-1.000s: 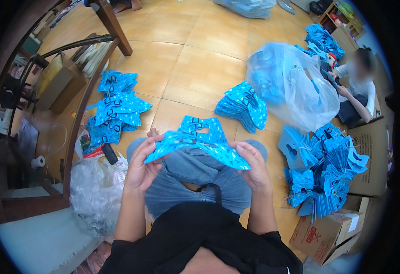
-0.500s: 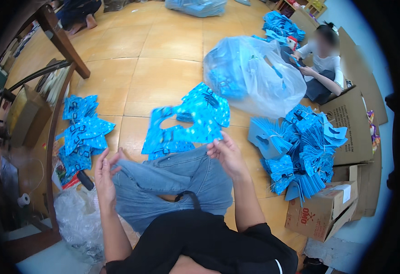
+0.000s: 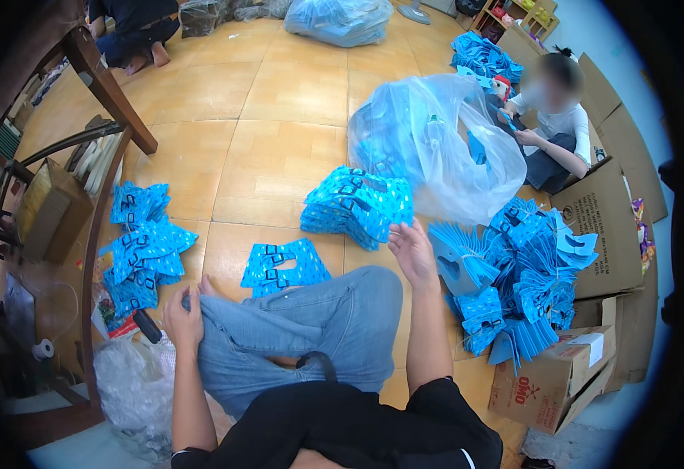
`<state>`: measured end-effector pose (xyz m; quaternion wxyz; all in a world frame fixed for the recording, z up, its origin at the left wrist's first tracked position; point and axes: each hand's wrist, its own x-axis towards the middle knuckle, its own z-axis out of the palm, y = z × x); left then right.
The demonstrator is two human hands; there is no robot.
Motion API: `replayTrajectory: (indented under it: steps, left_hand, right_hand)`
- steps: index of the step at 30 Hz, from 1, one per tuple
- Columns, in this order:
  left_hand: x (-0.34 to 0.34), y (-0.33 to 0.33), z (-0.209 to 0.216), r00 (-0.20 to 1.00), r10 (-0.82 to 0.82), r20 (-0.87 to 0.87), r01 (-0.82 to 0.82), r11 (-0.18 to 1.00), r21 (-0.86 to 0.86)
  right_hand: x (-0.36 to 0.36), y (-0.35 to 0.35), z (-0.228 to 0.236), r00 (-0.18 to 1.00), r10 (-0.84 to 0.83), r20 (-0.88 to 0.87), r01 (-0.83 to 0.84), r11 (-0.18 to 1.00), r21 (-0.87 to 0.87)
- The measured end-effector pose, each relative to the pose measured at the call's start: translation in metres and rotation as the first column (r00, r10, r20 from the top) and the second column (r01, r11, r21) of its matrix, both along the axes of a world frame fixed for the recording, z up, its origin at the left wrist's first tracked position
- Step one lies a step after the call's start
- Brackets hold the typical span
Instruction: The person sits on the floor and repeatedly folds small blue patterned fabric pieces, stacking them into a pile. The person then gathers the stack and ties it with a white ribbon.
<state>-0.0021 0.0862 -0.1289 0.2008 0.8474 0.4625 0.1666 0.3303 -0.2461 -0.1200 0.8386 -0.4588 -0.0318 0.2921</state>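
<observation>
My right hand (image 3: 414,252) pinches the right edge of the top blue patterned cut-out piece on a fanned stack (image 3: 350,205) on the floor ahead of me. These pieces are flat, with a hole and black square outlines. My left hand (image 3: 182,319) is by my left knee with its fingers curled in; whether anything is in them is hidden. Between my legs and the stack lies a smaller blue cut-out piece or thin pile (image 3: 285,264), also with black squares. Further left, several overlapping bunches of the same blue pieces (image 3: 145,248) rest near my left hand.
At right are tied bundles of blue pieces (image 3: 514,273) and a cardboard box (image 3: 549,383). A large clear plastic bag (image 3: 435,144) holds blue pieces. Beyond it a seated person (image 3: 557,117) handles a blue piece. A wooden frame (image 3: 111,90) stands left, with crumpled clear plastic (image 3: 132,383) beside me.
The blue piece my right hand was swinging over the floor now lies on the stack, and that hand has moved right. My left hand has lowered and its fingers have curled.
</observation>
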Motion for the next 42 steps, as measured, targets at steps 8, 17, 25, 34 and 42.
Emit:
replayTrajectory:
  steps: [8, 17, 25, 34, 42]
  left_hand:
    - [0.005, -0.003, 0.002, 0.999, 0.038, 0.016, -0.038, 0.999, 0.018]
    - [0.003, 0.002, -0.002, 1.000, 0.003, 0.019, -0.004, 0.997, 0.083]
    - [0.001, 0.000, -0.004, 0.996, 0.038, 0.078, -0.040, 0.999, 0.028]
    - [0.000, -0.001, 0.002, 0.997, -0.001, 0.079, -0.003, 0.999, 0.052]
    - [-0.008, 0.005, -0.004, 0.941, 0.007, 0.339, 0.084, 0.963, -0.254]
  right_hand:
    - [0.031, 0.006, -0.086, 0.998, -0.058, 0.030, 0.064, 0.767, -0.638]
    - [-0.040, 0.063, -0.071, 0.774, 0.369, 0.514, 0.258, 0.558, -0.789]
    - [-0.123, 0.175, -0.158, 0.229, 0.932, 0.281, 0.172, 0.245, -0.954]
    - [-0.126, 0.181, -0.153, 0.184, 0.921, 0.344, 0.290, 0.284, -0.914]
    - [-0.130, 0.160, -0.002, 0.170, 0.581, 0.796, 0.218, 0.766, -0.605]
